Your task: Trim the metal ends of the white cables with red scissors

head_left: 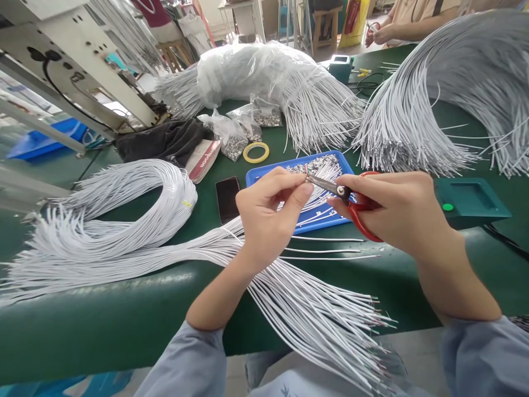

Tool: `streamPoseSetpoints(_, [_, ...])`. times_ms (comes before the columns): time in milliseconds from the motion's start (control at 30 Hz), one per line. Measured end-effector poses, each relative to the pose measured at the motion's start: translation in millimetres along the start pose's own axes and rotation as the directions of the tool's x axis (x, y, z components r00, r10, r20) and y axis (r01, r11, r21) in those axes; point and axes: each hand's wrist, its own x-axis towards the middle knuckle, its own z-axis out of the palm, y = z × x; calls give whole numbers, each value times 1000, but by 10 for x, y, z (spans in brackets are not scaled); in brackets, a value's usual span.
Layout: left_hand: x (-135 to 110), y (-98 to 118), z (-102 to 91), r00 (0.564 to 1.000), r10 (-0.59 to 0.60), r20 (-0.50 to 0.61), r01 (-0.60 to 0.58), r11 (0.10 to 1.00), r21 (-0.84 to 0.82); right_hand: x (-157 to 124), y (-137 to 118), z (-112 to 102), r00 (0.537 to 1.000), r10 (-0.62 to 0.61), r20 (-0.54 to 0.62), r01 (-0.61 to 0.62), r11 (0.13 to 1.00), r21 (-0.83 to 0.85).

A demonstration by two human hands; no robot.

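My left hand (270, 212) is closed in a pinch on the end of a cable; a tiny bit of coloured inner wire shows at the fingertips. My right hand (397, 209) grips red-handled scissors (343, 191), their dark blades pointing left and reaching the pinched cable end. Whether the blades touch the wire I cannot tell. Below both hands lies a blue tray (250, 177) with small metal parts and white cables in it. A bundle of white cables (314, 303) runs under my left wrist, its cut ends fanned toward me.
Left of the tray lie a dark phone (227, 199) and a coiled cable bundle (173, 215). Behind are yellow tape (255, 153), bags of metal parts (233, 138) and large cable bundles (256, 71). A green device (473, 198) stands right. Another person's hands (382, 34) show at the back.
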Motion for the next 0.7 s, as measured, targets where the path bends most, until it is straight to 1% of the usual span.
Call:
streamPoseSetpoints(133, [-2, -2, 10, 1000, 5, -3, -5, 1000, 0, 4, -1, -24, 998, 14, 69, -13, 1000, -5])
streamPoseSetpoints(367, [-12, 3, 20, 1000, -8, -15, 8, 1000, 26, -20, 23, -25, 997, -16, 76, 16, 1000, -1])
streamPoseSetpoints(500, [-31, -4, 20, 1000, -16, -18, 17, 999, 37, -36, 13, -48, 991, -14, 130, 19, 999, -41])
streamPoseSetpoints(567, [-39, -9, 20, 1000, -4, -21, 5, 999, 50, -33, -3, -56, 988, -11, 151, 19, 999, -50])
streamPoseSetpoints(700, [-46, -24, 29, 999, 25, -44, -22, 998, 51, -18, -31, -36, 988, -16, 152, 25, 998, -54])
